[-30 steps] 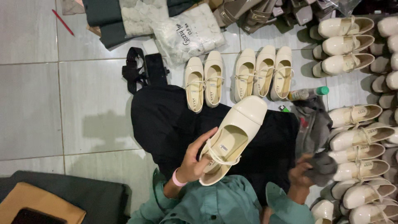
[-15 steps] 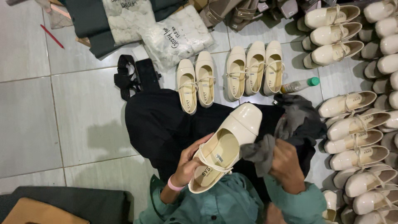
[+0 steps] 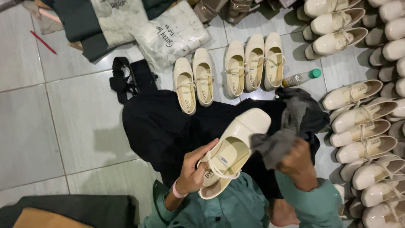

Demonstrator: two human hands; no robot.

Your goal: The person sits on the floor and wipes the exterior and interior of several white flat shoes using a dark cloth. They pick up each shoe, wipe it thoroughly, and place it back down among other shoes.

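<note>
My left hand (image 3: 195, 168) grips a cream flat shoe (image 3: 236, 145) by its heel and side, toe pointing up and to the right over my black-clad lap (image 3: 168, 126). My right hand (image 3: 297, 162) clutches a grey cloth (image 3: 274, 145) pressed against the shoe's right side near the opening. A pink band sits on my left wrist. Both sleeves are teal green.
Cream shoes (image 3: 244, 63) stand in a row on the tiled floor ahead, and many more (image 3: 363, 126) are packed along the right. A green-capped bottle (image 3: 301, 78) lies by them. A black strap (image 3: 124, 80), plastic bags (image 3: 168, 36) and dark cloth lie at upper left.
My right hand came up from the lap with the grey cloth and now holds it against the shoe's side. The shoe stays in my left hand, a little lower.
</note>
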